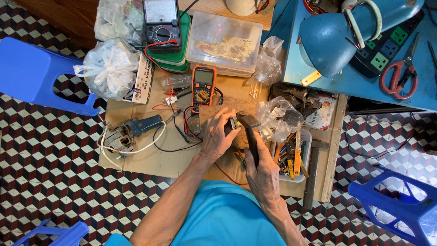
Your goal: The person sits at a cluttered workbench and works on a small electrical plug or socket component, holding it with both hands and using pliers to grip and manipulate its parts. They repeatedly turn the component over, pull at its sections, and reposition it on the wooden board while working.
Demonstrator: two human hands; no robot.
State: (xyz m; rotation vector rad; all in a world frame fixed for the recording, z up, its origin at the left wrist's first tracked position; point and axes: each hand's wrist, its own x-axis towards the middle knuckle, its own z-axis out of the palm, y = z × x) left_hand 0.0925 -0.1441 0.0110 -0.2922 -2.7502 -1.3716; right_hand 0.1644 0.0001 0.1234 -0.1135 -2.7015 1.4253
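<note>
— What takes up the most room?

— The low wooden table [150, 159] at centre, set on a floor of cube-pattern tiles [50, 150]. A blue stool [32, 73] stands at nine o'clock, and a blue desk lamp [337, 34] sits on a blue surface at one o'clock.

— And on the table?

— At twelve o'clock a clear plastic box [225, 41], with a tied white plastic bag [109, 68] at ten o'clock. An analog meter [161, 23] rests on a green lid beside them. An orange multimeter [203, 86] lies just above the hands. At four o'clock a white tray [307, 150] holds small tools.

— What are the hands doing?

— The right hand [263, 173] has its grip wrapped around a dark hammer [249, 132], whose head points toward twelve o'clock. The left hand [219, 134] pinches a small metal part [234, 123] at the table's centre, just beside the hammer head. Whether the two touch, I cannot tell.

— Anything smaller?

— Red scissors [403, 73] at two o'clock.
</note>
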